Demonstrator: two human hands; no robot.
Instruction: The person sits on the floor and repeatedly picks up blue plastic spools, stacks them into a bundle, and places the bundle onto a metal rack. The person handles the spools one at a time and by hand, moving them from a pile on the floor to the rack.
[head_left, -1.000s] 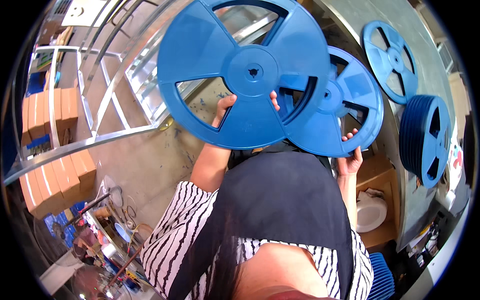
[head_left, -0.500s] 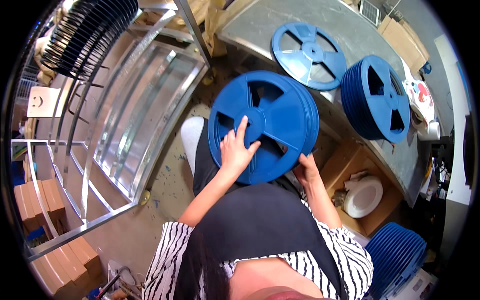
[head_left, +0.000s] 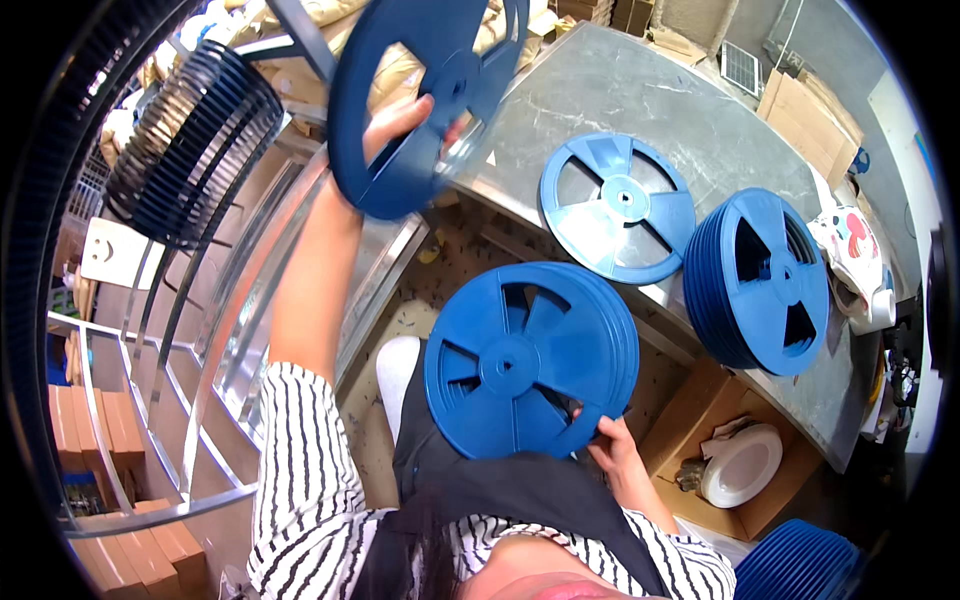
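My left hand (head_left: 400,122) is raised at the upper left, fingers through an opening of a blue plastic reel flange (head_left: 458,72) that it holds tilted and slightly blurred. On my lap lies a stack of similar blue reel flanges (head_left: 510,368), with hub and wedge-shaped cutouts facing up. My right hand (head_left: 617,455) grips the stack's near right rim, thumb on the edge; some fingers are hidden beneath.
A single blue flange (head_left: 625,205) lies on the grey table (head_left: 580,95), beside another blue stack (head_left: 780,275). Below is a cardboard box (head_left: 690,410) holding a white round item (head_left: 742,467). Dark ribbed discs (head_left: 200,145) stand at the left rack (head_left: 190,490); more blue discs (head_left: 800,560) are lower right.
My left hand has left the lap stack's hub and risen up and left, now carrying a flange. My right hand stays at the stack's rim. The whole view has shifted.
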